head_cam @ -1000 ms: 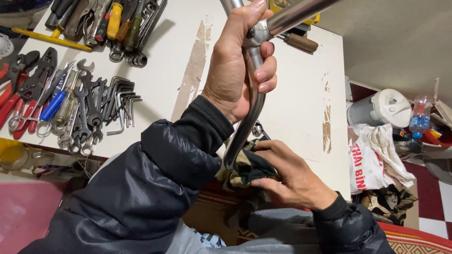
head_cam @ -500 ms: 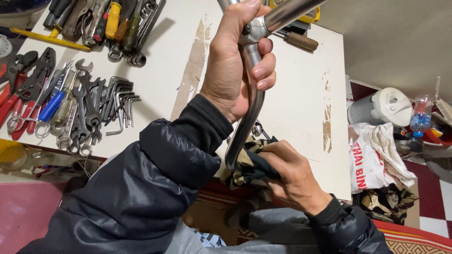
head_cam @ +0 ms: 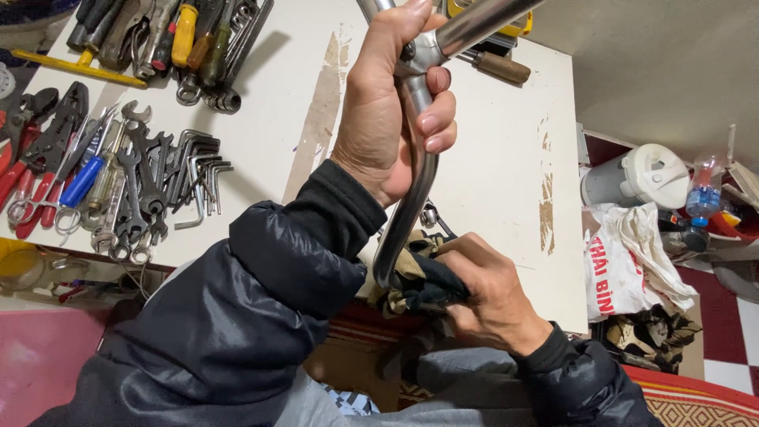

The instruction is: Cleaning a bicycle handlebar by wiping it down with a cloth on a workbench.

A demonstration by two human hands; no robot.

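**Both hands on the steel tube, rag at its lower end**

From the head camera I see my left hand (head_cam: 391,119) closed tight around a curved, polished metal tube (head_cam: 407,209), gripping it just below the joint where a second shiny tube branches off toward the upper right. Thumb and fingers wrap fully round it; the fingertips show on the right side of the tube.

The tube runs down from that grip, bending slightly, to my right hand (head_cam: 486,296). That hand is closed on a bunched rag (head_cam: 419,277), dark blue and tan, pressed against the lower end of the tube. I cannot tell whether the fingers reach right round the tube under the cloth.

All of this is held above the near edge of a white desk (head_cam: 490,158) with worn brown streaks. To the left on the desk lies a spread of wrenches and hex keys (head_cam: 158,186), with red-handled pliers (head_cam: 35,158) and a blue-handled screwdriver (head_cam: 79,180) just beside them. A wooden-handled tool (head_cam: 498,67) lies near the far edge. To the right, off the desk, stand a white plastic container (head_cam: 632,174) and a crumpled white bag (head_cam: 628,265).
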